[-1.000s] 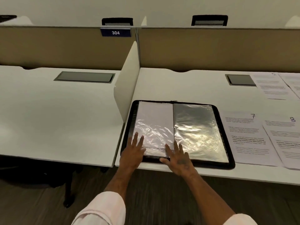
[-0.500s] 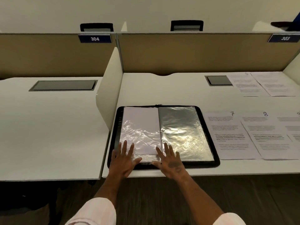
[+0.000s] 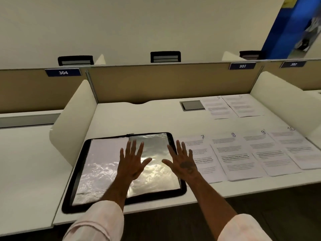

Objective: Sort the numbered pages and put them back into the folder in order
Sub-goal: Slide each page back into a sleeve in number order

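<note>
The tabletop [image 3: 139,117] carries the folder [image 3: 156,196] open flat at my edge: left sleeve [image 3: 100,162] filled, right sleeve [image 3: 156,178] bare for the next pg. The pages [image 3: 243,153] lie in a numbered row just R of it, so order reads quick. My left hand [image 3: 132,162] is over the bare sleeve, right hand [image 3: 182,162] at the folder's R rim. Both flat, fingers spread, gripping nothing.

I see a white bench [image 3: 139,119] with a grey hatch [image 3: 192,105], a cream side wall [image 3: 74,122], and blue signs 304 [image 3: 62,72] and 303 [image 3: 242,66].
</note>
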{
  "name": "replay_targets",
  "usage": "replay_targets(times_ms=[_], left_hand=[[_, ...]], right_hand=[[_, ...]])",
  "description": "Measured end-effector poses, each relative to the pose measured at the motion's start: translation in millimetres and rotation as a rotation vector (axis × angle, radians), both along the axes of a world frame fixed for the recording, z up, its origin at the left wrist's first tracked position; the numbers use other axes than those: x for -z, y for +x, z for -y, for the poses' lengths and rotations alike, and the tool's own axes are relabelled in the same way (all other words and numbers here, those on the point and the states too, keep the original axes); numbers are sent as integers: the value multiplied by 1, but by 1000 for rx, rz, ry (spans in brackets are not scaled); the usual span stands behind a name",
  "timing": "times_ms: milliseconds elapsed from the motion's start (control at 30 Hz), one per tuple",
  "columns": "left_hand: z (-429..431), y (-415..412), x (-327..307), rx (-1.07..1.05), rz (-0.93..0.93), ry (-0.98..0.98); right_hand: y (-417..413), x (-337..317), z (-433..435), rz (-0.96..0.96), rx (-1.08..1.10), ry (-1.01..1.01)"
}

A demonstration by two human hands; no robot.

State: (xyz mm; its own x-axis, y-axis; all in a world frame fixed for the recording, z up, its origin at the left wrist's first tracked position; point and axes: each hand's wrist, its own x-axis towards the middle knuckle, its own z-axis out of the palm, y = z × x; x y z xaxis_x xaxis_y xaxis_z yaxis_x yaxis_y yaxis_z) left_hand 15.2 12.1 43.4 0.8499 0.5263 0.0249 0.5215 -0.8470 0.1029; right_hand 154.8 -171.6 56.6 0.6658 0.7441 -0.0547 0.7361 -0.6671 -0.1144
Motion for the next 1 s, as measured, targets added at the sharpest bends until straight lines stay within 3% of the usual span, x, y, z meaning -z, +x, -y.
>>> replay_targets(times_ms=[533,667,867,1000], left_hand=[[124,213,-25,143,9,-24],[132,277,-24,181,21,-26],[129,374,-21,217,55,-37],[123,428,-19,226,48,-25]], right_hand=[[199,-20,146,-12,150,35],[249,-17,157,-70,261,-9],[331,-14,159,68,240,92],[380,-8,156,-2,260,69]])
